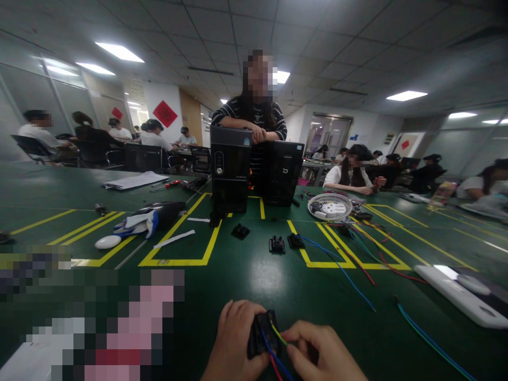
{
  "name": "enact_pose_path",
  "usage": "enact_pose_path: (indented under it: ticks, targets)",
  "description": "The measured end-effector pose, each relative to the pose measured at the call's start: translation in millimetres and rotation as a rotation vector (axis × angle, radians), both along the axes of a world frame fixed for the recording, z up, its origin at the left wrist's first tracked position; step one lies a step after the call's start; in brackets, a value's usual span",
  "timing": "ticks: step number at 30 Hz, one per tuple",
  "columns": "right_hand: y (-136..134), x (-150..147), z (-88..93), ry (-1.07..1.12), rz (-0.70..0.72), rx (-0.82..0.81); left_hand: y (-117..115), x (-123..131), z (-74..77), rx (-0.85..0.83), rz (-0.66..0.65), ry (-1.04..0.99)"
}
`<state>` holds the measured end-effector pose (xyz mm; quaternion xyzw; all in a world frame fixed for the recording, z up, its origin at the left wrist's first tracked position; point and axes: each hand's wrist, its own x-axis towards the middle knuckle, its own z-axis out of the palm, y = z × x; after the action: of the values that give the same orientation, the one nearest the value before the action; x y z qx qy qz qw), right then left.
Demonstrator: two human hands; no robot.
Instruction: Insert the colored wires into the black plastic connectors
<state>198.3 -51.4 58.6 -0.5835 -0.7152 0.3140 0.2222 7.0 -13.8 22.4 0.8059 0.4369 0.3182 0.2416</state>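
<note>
Low in the middle of the view, my left hand point(239, 338) is closed round a small black plastic wiring block point(260, 334). Blue wires point(271, 349) and a red wire point(274, 365) run out of its near side. Between thumb and forefinger, my right hand point(317, 349) pinches a yellow-green wire point(279, 334), whose far end reaches the top of the block. Whether that end is fixed inside cannot be made out. Farther up the green table lie similar black parts: one point(277, 244) with upright posts, one point(296, 241) beside blue wire, and another point(240, 231) to the left.
Two black computer towers point(230, 169) stand at the back, with a person point(257, 114) leaning on them. A white fan grille point(329, 206) and loose wires point(367, 275) lie right; a white casing point(460, 296) is nearer. Gloves point(137, 225) and paper sheets point(137, 180) lie left.
</note>
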Motion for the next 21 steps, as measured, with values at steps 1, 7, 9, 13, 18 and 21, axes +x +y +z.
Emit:
enact_pose_path:
  ticks: [1,7,9,13,18,21]
  targets:
    - [-0.1,0.8,0.7,0.001,-0.002,-0.001,0.3,-0.1,0.1,0.002,-0.004,0.002]
    - [0.8,5.4,1.9,-0.009,-0.055,0.041,1.4,0.1,3.2,-0.021,-0.013,0.03]
    - [1.1,4.9,1.8,0.01,-0.057,0.04,1.2,0.3,3.7,-0.033,-0.013,0.029]
    - [0.0,1.5,0.9,0.073,-0.022,0.006,1.7,0.6,1.8,-0.017,-0.023,0.017]
    - [-0.9,-1.2,-2.1,0.088,-0.016,0.044,1.7,0.2,0.2,-0.003,-0.034,0.006]
    - [0.2,-2.2,-5.6,0.098,0.013,0.02,1.8,0.1,0.0,-0.004,-0.034,0.008]
